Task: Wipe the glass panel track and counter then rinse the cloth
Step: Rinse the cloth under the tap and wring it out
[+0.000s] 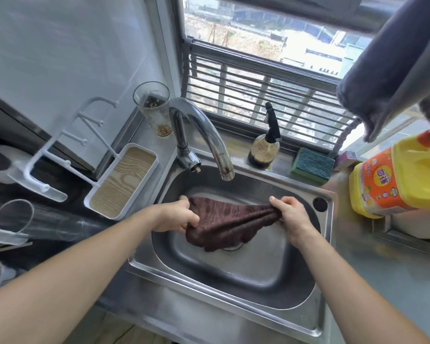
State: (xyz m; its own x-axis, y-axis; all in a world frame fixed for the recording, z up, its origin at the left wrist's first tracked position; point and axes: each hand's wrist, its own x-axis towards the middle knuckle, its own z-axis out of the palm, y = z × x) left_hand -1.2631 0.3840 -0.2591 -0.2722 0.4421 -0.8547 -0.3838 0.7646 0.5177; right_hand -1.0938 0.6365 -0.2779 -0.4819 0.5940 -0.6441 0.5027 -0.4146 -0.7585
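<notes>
- Brown cloth stretched between both hands over the steel sink basin; lower edge sags toward the drain.
- Left hand: fingers curled, clamped on the cloth's left end.
- Right hand: fingers pinched tight on the bunched right end.
- Faucet spout just beyond the fingers; no water visible.
- Behind the spout: tall glass, brown residue at bottom.
- Beyond right fingers: spray bottle holding dark liquid, then a green sponge.
- Far right: yellow detergent jug, orange label, print unreadable.

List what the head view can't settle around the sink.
- Drain: mostly covered by the brown ribbed cloth both hands hold.
- Water flow from the curved chrome faucet: no stream discernible.
- Yellow detergent jug: cut off by right edge, label too blurred.
</notes>
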